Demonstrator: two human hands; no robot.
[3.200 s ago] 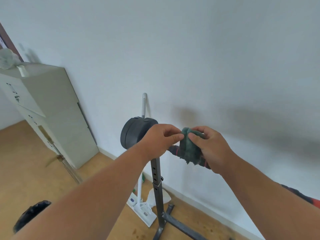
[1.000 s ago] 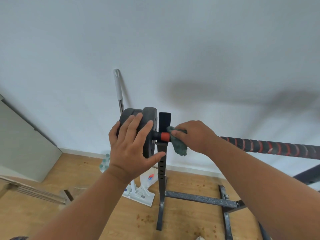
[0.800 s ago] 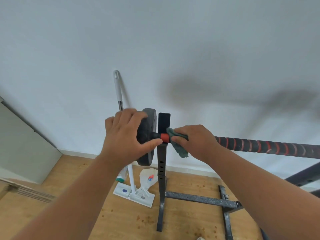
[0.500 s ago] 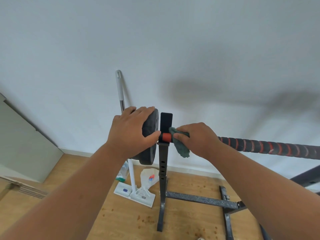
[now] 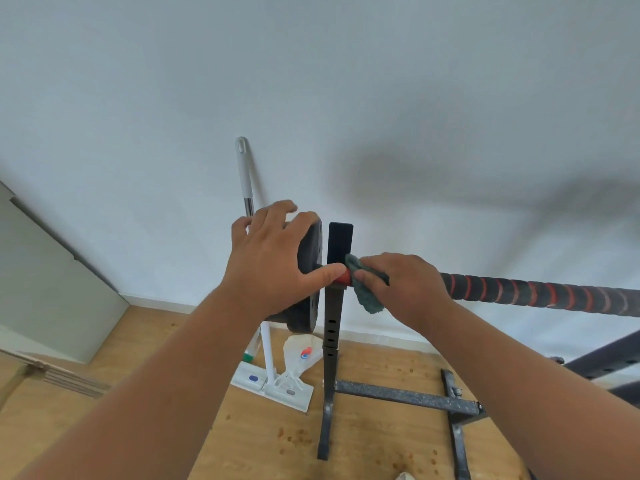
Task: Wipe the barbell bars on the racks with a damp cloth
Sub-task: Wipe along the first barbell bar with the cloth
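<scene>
A barbell bar (image 5: 540,294) wrapped in black and red tape lies across a dark rack upright (image 5: 337,306). A black weight plate (image 5: 310,268) sits on its left end. My right hand (image 5: 398,287) grips a dark green cloth (image 5: 365,292) around the bar just right of the upright. My left hand (image 5: 273,261) lies spread over the face of the plate, with its thumb reaching to the red bar section at the upright.
A white mop (image 5: 263,323) leans on the wall behind the plate, its head on the wooden floor next to a white bag (image 5: 299,353). The rack's base bars (image 5: 398,396) run along the floor to the right. A grey cabinet (image 5: 45,289) stands at the left.
The left hand has slid from the plate's far side up over its near face. The right hand holds the cloth at the same spot on the bar, shifting slightly.
</scene>
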